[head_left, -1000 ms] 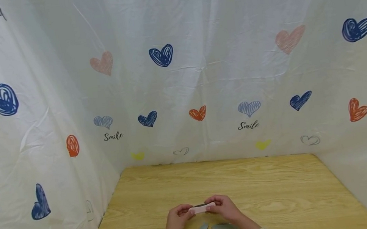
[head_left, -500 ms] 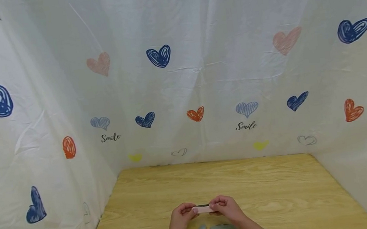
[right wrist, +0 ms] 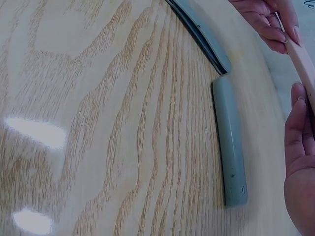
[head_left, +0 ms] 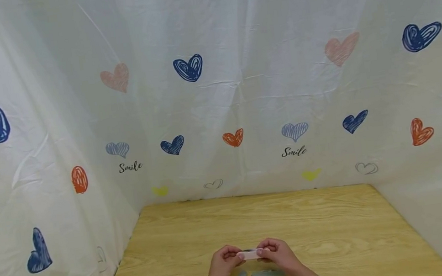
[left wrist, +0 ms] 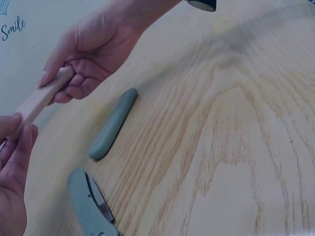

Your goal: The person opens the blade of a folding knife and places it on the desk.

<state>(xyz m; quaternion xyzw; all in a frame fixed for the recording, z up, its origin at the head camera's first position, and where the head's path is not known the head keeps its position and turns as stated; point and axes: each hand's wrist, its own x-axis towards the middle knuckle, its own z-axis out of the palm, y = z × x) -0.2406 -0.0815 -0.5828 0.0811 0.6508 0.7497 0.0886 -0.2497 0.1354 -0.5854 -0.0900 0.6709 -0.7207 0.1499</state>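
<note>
Both hands hold a pale pink folding knife [head_left: 249, 255] level above the table, one at each end. My left hand [head_left: 223, 266] pinches its left end between thumb and fingers. At the other end, my right hand [head_left: 278, 255] grips with the thumb on the near face and fingers behind. A dark strip shows along the knife's far edge. Below the hands lie two grey-green folding knives. One [left wrist: 86, 204] has its shiny blade partly out of the handle; the other [right wrist: 230, 142] lies closed, crosswise beside it.
The wood-grain table [head_left: 318, 218] runs back to a white curtain [head_left: 249, 97] printed with hearts and "Smile". More of this curtain hangs at the left and right sides.
The hands and pink knife have moved slightly right over the table, still gripped at both ends. The head view has turned a little right. The two grey-green knives stay where they lay.
</note>
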